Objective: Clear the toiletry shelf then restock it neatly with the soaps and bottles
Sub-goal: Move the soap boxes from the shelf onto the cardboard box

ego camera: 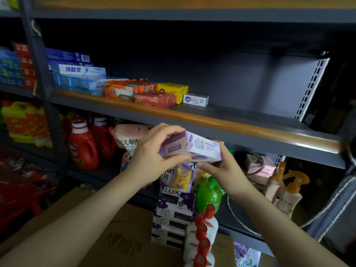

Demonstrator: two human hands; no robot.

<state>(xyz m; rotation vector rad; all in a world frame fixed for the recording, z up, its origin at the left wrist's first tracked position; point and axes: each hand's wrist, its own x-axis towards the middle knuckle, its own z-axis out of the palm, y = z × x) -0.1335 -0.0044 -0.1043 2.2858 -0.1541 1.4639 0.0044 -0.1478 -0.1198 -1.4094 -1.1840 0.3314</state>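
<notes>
Both my hands hold a purple and white soap box (194, 147) just below the front lip of the toiletry shelf (221, 122). My left hand (154, 157) grips its left end with curled fingers, and my right hand (221, 168) pinches its lower right corner. On the shelf's left part lie stacked toothpaste boxes (77, 74), orange soap packs (138, 91), a yellow soap pack (173, 90) and a small white soap box (195, 100). Below my hands a stack of purple LUX soap boxes (175, 212) and white bottles with red caps (202, 236) stand on a cardboard box (119, 243).
The shelf's right part is bare dark metal. On the shelf below stand red detergent bottles (82, 149), refill pouches (179, 178), a green bottle (209, 193) and orange pump bottles (287, 189). An upright post (38, 60) bounds the shelf on the left.
</notes>
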